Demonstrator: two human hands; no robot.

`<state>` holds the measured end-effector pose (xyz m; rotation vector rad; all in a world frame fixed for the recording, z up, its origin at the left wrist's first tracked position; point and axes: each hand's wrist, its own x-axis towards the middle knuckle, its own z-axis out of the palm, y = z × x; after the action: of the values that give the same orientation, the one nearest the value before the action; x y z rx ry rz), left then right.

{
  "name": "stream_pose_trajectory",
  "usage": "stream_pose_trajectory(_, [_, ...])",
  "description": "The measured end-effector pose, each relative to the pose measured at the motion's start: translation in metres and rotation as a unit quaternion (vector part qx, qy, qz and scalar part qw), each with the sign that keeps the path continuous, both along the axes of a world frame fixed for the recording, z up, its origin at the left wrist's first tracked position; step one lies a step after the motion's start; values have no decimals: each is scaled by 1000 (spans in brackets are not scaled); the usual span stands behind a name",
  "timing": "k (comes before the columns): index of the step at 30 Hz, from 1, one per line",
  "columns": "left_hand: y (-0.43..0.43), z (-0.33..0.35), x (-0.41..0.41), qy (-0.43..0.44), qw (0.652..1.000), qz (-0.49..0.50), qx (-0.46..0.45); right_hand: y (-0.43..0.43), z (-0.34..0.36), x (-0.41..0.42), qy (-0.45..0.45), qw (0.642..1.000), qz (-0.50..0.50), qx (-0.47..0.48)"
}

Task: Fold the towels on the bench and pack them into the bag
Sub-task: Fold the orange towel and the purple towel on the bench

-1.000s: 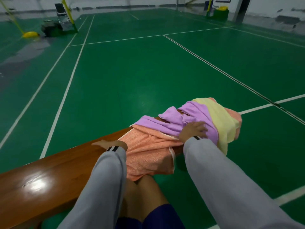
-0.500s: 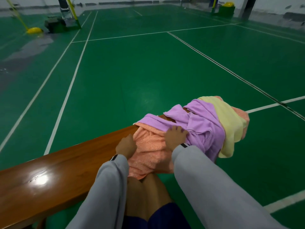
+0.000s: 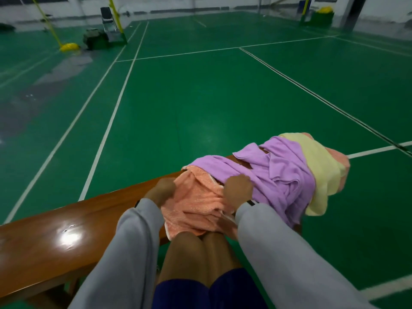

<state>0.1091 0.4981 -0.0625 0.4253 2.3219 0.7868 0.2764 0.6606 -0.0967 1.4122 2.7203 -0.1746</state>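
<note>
Now both hands have moved onto the orange towel [image 3: 196,208], which drapes the near edge of the worktop [image 3: 66,230]. The left hand [image 3: 163,190], flat on the wood a second ago, and the right hand [image 3: 238,189], lately on the purple towel [image 3: 278,172] at 2 o'clock, each clench its cloth in curled fingers. Folding likely begins; no bag shows.

near towel [image 3: 196,206] on tabletop [image 3: 66,230], hanging over front edge | middle towel [image 3: 283,175] overlaps its right part | far towel [image 3: 321,166] right of middle towel
</note>
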Motion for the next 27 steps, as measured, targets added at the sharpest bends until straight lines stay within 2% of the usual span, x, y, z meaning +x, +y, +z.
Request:
stream_pose_trajectory(1, [3,2,5,-51,997,29,53,-12,-5,1,67,997,-11,-35])
stream_pose_trajectory(3, [7,-6,8,-159,984,55,57,-30,-13,0,140,983,-7,-117])
stream_pose_trajectory(4, [4,-5,11,-184,980,47,51,-35,-17,-1,169,975,17,-143])
stream_pose_trajectory(6, [3,-4,10,-187,979,13,73,-47,-14,-1,248,934,57,-251])
stream_pose_trajectory(7, [2,11,17,-172,980,15,99,-52,1,-2,297,892,29,-339])
stream_pose_trajectory(8, [1,26,22,-165,975,34,145,-52,16,-6,349,831,-24,-432])
stream_pose_trajectory(10, [0,53,19,-160,954,77,240,-40,54,-17,422,684,-76,-590])
stream_pose_trajectory(12, [-2,87,9,-127,942,98,296,-22,98,-30,467,593,-86,-650])
stream_pose_trajectory(14, [-7,122,-4,-122,916,101,368,-3,143,-42,526,530,-120,-654])
stream_pose_trajectory(16, [-13,144,-14,-136,898,105,404,13,168,-52,568,512,-128,-631])
stream_pose_trajectory(17, [-17,149,-17,-131,912,102,375,15,177,-52,554,549,-114,-615])
stream_pose_trajectory(19, [-23,155,-20,-104,944,94,300,15,182,-51,468,660,-57,-585])
stream_pose_trajectory(20, [-24,158,-23,-84,944,109,299,16,186,-52,432,698,-42,-569])
stream_pose_trajectory(21, [-25,166,-25,-67,933,131,328,18,196,-54,434,708,-53,-555])
stream_pose_trajectory(22, [-26,175,-32,-53,912,157,375,20,209,-56,469,682,-64,-557])
stream_pose_trajectory(24, [-28,194,-42,-58,864,176,469,19,237,-59,551,587,-60,-591])
stream_pose_trajectory(25, [-32,201,-44,-70,856,164,486,16,247,-57,563,568,-49,-599])
stream_pose_trajectory(26, [-36,206,-44,-82,860,150,481,18,249,-60,563,580,-45,-587])
stream_pose_trajectory(27, [-40,209,-42,-81,874,143,458,17,250,-62,544,626,-45,-557])
